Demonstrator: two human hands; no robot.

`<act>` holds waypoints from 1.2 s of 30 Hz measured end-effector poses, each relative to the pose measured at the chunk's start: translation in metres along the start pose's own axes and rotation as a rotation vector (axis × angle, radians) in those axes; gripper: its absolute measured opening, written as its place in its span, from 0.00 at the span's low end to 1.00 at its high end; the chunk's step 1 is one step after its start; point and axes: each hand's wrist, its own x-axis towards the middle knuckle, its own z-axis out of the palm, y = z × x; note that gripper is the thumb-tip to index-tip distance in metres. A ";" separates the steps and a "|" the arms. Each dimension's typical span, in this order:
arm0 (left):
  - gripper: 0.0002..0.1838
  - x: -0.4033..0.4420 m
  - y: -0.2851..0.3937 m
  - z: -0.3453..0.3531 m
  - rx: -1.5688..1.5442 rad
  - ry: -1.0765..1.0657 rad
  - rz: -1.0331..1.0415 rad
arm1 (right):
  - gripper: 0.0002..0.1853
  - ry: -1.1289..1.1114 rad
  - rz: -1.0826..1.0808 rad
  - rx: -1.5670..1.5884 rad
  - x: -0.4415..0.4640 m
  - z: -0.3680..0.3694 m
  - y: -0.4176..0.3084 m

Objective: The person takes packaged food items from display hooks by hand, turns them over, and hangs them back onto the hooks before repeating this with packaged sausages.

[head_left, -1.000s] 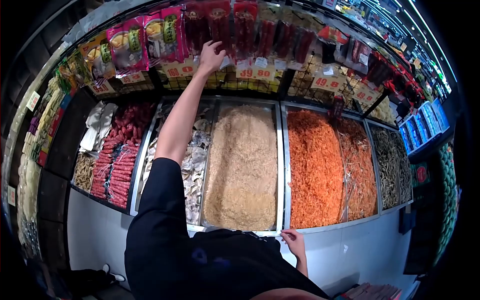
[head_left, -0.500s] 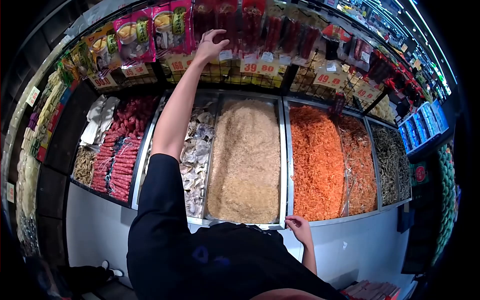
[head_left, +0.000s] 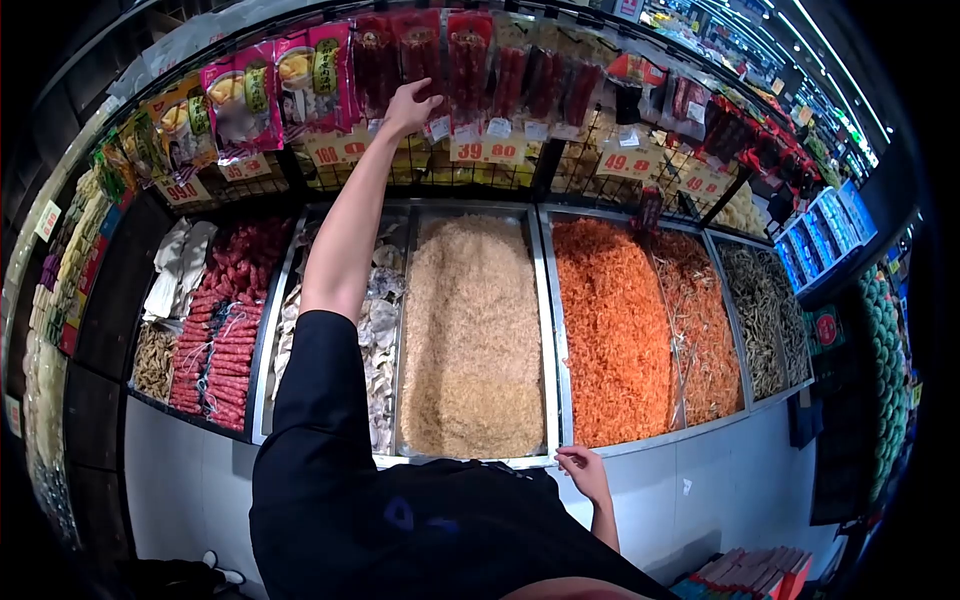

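My left hand point(head_left: 412, 106) is stretched forward to the hanging row, fingers apart and slightly bent. Its fingertips are at the lower part of a clear pack of dark red sausages point(head_left: 420, 52); whether they touch it I cannot tell. A similar sausage pack point(head_left: 468, 62) hangs just to the right, and another sausage pack point(head_left: 374, 62) to the left. My right hand point(head_left: 584, 472) hangs low by the metal front edge of the bins point(head_left: 500, 462), its fingers loosely bent and apart, with nothing seen in them.
Below the packs lie bins of tiny pale dried shrimp point(head_left: 475, 330), orange dried shrimp point(head_left: 610, 340) and tied red sausages point(head_left: 215, 350). Pink bags point(head_left: 318, 75) hang at left above price signs point(head_left: 487, 148). A blue display box point(head_left: 825, 240) stands right. Another person's shoes point(head_left: 222, 570) show lower left.
The view has shifted, so the shelf and bins sit further left. My left hand has turned, its fingers now pointing at the sausage packs. My right hand stays near the bin edge.
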 end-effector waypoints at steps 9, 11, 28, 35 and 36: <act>0.19 -0.025 0.035 -0.013 -0.397 0.005 -0.111 | 0.10 -0.020 -0.004 -0.019 0.008 -0.006 -0.003; 0.20 -0.034 0.051 -0.022 -0.518 0.045 -0.134 | 0.10 -0.019 -0.011 -0.023 0.009 -0.006 -0.004; 0.14 -0.255 0.146 -0.019 -0.731 -0.331 -0.106 | 0.18 -0.014 -0.255 0.179 0.059 0.032 -0.086; 0.12 -0.375 0.144 0.083 -0.861 -1.014 -0.309 | 0.23 -0.162 -0.131 0.516 0.079 0.063 -0.107; 0.12 -0.373 0.136 0.087 -0.863 -1.013 -0.308 | 0.18 -0.144 -0.056 0.576 0.079 0.063 -0.101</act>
